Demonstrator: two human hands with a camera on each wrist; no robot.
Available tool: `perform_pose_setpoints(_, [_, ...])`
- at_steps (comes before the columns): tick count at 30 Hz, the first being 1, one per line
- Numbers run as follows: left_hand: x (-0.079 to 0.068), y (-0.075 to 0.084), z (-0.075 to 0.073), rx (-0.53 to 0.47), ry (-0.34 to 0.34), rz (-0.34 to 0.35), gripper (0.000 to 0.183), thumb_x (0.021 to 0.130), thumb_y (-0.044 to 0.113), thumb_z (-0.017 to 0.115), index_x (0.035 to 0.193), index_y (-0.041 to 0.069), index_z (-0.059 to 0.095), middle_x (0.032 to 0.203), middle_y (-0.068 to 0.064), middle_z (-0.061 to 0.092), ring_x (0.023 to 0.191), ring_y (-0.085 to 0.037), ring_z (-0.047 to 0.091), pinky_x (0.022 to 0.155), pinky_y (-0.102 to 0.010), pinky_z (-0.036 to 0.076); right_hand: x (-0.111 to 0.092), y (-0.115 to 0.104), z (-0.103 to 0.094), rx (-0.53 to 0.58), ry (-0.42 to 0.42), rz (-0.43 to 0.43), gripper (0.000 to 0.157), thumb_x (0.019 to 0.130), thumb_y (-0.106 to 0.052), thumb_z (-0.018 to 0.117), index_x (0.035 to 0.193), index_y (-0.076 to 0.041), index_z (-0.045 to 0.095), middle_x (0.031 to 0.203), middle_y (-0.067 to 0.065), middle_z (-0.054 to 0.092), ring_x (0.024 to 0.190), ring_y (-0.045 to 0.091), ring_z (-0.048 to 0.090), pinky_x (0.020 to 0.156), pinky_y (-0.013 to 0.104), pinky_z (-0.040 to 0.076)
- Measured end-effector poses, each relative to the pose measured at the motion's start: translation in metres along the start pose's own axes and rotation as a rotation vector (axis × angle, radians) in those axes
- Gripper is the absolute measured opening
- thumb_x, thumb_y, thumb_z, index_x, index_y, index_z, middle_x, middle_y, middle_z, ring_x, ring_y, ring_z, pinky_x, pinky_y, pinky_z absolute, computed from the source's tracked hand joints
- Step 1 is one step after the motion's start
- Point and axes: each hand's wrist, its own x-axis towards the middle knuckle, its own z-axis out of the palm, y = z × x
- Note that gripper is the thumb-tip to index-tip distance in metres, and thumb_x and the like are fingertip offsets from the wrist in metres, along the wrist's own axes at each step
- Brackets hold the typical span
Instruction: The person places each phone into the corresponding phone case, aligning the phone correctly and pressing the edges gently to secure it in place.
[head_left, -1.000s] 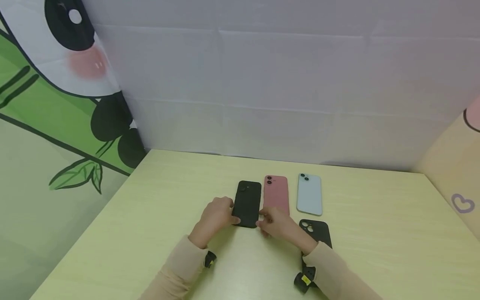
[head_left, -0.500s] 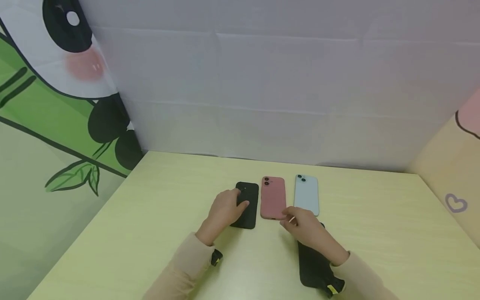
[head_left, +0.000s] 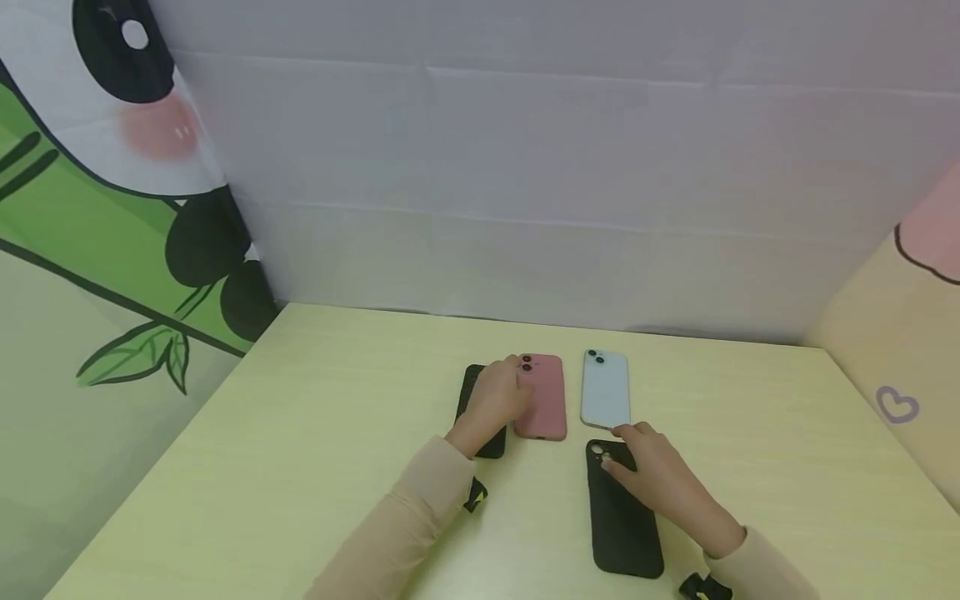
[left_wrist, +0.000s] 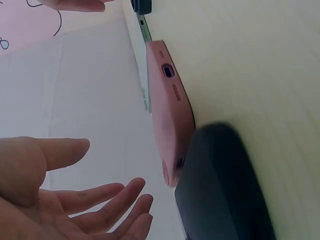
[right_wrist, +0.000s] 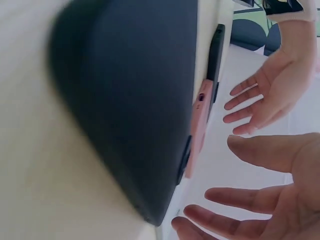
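Observation:
My left hand (head_left: 497, 398), fingers spread, hovers over a black phone (head_left: 492, 445) and reaches to the left edge of a pink phone (head_left: 546, 404). In the left wrist view its fingers stand apart from both phones. My right hand (head_left: 666, 479) is above the top end of a black phone case (head_left: 626, 533) with camera cutouts. The right wrist view shows its thumb and fingers (right_wrist: 245, 199) apart, holding nothing. A light blue phone (head_left: 606, 388) lies just beyond the right fingertips. Part of the black phone is hidden under my left hand.
All of these lie on a pale wooden table (head_left: 360, 392). A light grey sheet (head_left: 480, 183) rises behind its back edge. A wall with a cartoon panda print (head_left: 150, 242) stands at the left, and a cream one with a heart (head_left: 897, 406) at the right.
Both hands have left the black phone's sides. The left has moved right toward the pink phone; the right has passed the pink phone to the black case. The phones and case stay in place.

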Motion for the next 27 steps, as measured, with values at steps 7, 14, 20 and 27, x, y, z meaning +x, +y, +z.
perform_pose_setpoints(7, [0.017,0.016,0.024,-0.035,-0.012,-0.032,0.042,0.089,0.022,0.055,0.124,-0.001,0.052,0.114,-0.015,0.061,0.093,-0.023,0.058,0.084,-0.037,0.05,-0.009,0.009,0.005,-0.092,0.023,0.002,0.049,0.079,-0.021,0.071,0.115,0.007,0.053,0.11,0.026,0.053,0.092,0.038,0.054,0.077,0.048,0.048])
perform_pose_setpoints(14, [0.026,0.032,0.044,0.098,-0.04,0.039,0.025,0.089,0.029,0.058,0.083,0.004,0.057,0.066,-0.003,0.051,0.063,-0.014,0.047,0.065,-0.025,0.041,-0.012,0.012,0.01,-0.134,-0.027,0.039,0.058,0.077,-0.03,0.071,0.117,0.006,0.05,0.111,0.026,0.053,0.091,0.039,0.053,0.074,0.05,0.048])
perform_pose_setpoints(20, [0.024,0.047,0.058,0.105,-0.085,-0.003,0.035,0.09,0.035,0.056,0.106,0.003,0.054,0.065,-0.001,0.048,0.054,-0.011,0.048,0.051,-0.02,0.039,-0.012,0.012,0.016,-0.158,-0.047,0.062,0.066,0.075,-0.038,0.072,0.119,0.006,0.048,0.106,0.022,0.054,0.089,0.037,0.051,0.074,0.048,0.047])
perform_pose_setpoints(27, [0.031,0.063,0.077,0.308,-0.074,0.014,0.053,0.087,0.044,0.057,0.118,0.001,0.051,0.091,-0.007,0.061,0.084,-0.015,0.057,0.074,-0.026,0.045,-0.013,0.007,0.018,-0.192,-0.026,0.063,0.077,0.072,-0.045,0.073,0.12,0.009,0.047,0.106,0.024,0.055,0.089,0.038,0.05,0.072,0.047,0.047])
